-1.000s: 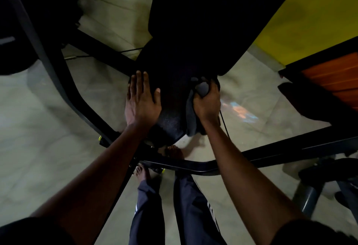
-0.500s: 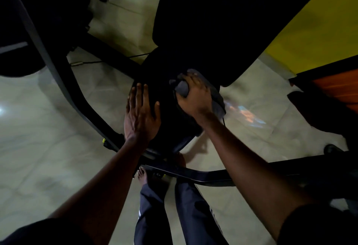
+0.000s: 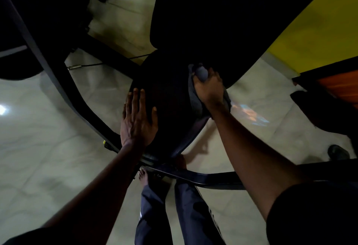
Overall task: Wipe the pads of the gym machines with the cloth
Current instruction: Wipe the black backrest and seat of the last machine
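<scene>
A black seat pad (image 3: 168, 97) of a gym machine fills the middle of the view, with a larger black back pad (image 3: 222, 18) rising behind it. My left hand (image 3: 136, 120) lies flat on the seat pad's left side, fingers spread, holding nothing. My right hand (image 3: 210, 88) grips a grey cloth (image 3: 195, 99) and presses it on the seat pad's right edge, close to the back pad. Part of the cloth hangs over the pad's edge under my wrist.
Black frame bars of the machine (image 3: 64, 90) run left and across the front (image 3: 213, 179). My bare feet and dark trousers (image 3: 155, 206) stand below the seat. A yellow wall (image 3: 313, 31) and an orange-and-black bench (image 3: 337, 82) are at the right. The floor is pale tile (image 3: 38, 157).
My right hand with the cloth has slid up the seat pad's right side, swinging toward the middle and back to the edge. My left hand stays flat on the pad.
</scene>
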`<action>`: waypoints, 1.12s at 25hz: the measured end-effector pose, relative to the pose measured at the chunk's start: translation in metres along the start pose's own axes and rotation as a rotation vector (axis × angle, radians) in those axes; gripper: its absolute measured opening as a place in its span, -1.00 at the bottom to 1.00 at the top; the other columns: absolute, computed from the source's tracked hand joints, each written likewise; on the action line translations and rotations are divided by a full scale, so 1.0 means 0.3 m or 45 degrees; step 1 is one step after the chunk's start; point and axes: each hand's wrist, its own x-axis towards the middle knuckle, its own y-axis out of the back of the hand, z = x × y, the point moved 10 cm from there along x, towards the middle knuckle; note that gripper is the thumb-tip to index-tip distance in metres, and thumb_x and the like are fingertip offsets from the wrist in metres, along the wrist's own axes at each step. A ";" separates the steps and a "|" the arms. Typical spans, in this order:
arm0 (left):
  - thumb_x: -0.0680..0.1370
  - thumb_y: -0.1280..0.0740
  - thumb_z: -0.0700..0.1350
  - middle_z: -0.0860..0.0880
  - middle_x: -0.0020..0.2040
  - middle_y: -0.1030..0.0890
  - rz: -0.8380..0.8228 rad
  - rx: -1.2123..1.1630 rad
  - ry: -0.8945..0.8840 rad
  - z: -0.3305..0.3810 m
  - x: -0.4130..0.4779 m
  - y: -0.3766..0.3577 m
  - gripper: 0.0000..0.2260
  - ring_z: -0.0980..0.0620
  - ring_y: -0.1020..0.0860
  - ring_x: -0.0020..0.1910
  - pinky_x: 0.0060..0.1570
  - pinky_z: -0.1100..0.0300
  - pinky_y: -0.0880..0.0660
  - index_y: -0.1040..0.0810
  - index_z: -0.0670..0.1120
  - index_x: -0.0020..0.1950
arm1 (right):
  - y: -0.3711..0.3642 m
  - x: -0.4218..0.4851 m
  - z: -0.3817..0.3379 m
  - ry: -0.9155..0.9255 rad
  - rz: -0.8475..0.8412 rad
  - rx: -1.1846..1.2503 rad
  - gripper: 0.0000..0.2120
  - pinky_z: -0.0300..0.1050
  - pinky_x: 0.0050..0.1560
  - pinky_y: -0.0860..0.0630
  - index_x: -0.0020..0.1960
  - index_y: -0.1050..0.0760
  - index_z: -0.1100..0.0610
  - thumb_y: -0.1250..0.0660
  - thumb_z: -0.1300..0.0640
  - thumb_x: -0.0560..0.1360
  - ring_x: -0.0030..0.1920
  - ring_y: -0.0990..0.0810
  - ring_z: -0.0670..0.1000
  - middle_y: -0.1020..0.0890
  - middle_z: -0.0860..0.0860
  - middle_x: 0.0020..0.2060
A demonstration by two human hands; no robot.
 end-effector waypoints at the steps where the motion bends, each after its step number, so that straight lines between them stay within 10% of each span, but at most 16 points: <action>1: 0.66 -0.04 0.15 -0.09 0.62 -0.02 -0.002 -0.001 0.001 -0.001 0.001 0.001 -0.41 -0.04 0.04 0.60 0.56 0.04 0.04 -0.02 -0.08 0.62 | 0.010 -0.004 0.018 -0.048 0.025 0.030 -0.41 0.08 0.11 -0.56 0.19 -0.56 0.10 -0.23 -0.31 0.38 0.14 -0.60 0.25 -0.65 0.16 0.10; 14: 0.65 -0.09 0.14 -0.08 0.62 -0.04 0.025 -0.039 -0.002 0.007 -0.003 0.016 -0.41 -0.02 0.04 0.60 0.54 0.08 0.05 -0.06 -0.08 0.61 | 0.066 -0.172 0.268 -0.811 0.051 0.361 -0.43 0.04 0.28 -0.42 0.38 -0.44 0.08 -0.30 -0.26 0.53 0.33 -0.49 0.28 -0.56 0.20 0.30; 23: 0.65 -0.08 0.15 -0.06 0.62 0.00 0.035 -0.064 -0.034 -0.002 -0.011 0.016 -0.40 0.00 0.09 0.60 0.54 0.09 0.11 -0.03 -0.06 0.62 | 0.054 -0.268 0.303 -0.841 0.059 0.450 -0.46 0.03 0.28 -0.42 0.42 -0.41 0.06 -0.29 -0.21 0.56 0.34 -0.49 0.25 -0.55 0.18 0.32; 28: 0.65 -0.07 0.15 -0.10 0.61 -0.07 0.087 -0.068 -0.044 0.004 0.001 0.010 -0.42 -0.04 0.01 0.60 0.55 -0.02 -0.04 -0.08 -0.08 0.61 | 0.194 -0.237 0.218 -0.585 0.424 0.578 -0.64 -0.17 0.03 -0.45 0.17 -0.49 0.04 -0.39 -0.16 0.51 0.15 -0.60 0.14 -0.67 0.04 0.05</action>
